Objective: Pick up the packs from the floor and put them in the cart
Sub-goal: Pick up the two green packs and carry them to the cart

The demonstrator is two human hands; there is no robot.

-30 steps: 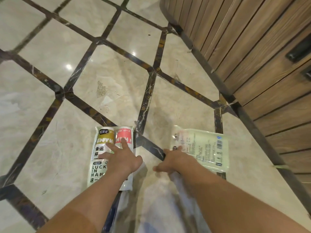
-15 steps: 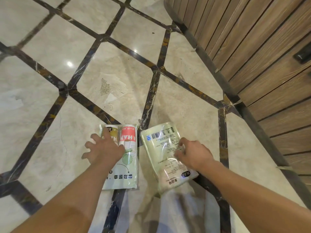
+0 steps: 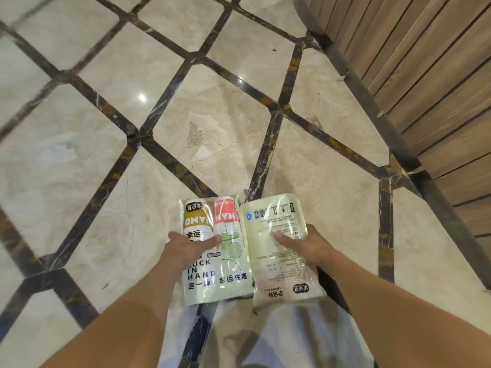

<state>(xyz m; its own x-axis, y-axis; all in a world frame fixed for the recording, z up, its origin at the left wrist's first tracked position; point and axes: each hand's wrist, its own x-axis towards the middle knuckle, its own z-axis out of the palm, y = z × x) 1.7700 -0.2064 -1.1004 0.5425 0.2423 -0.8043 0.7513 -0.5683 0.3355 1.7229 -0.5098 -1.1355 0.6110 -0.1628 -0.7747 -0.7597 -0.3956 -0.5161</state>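
In both hands [image 3: 186, 248], packs [image 3: 279, 251] lengthwise, upright.

Open floor [image 3: 79, 181] left; wooden wall [image 3: 425, 75] seemingly crowds right.

Floor [image 3: 79, 160]: glossy beige marble tiles, dark brown-veined strips [image 3: 164, 158] running diagonally, forming a diamond grid. Two bright light reflections on the tiles, upper middle. Rough discoloured patch [image 3: 195, 134] on the centre tile. Wood-slat wall [image 3: 425, 75] meets the floor along a dark base strip on the right. Two packs over the floor near the bottom centre, side by side and touching; can't tell if they rest on it.
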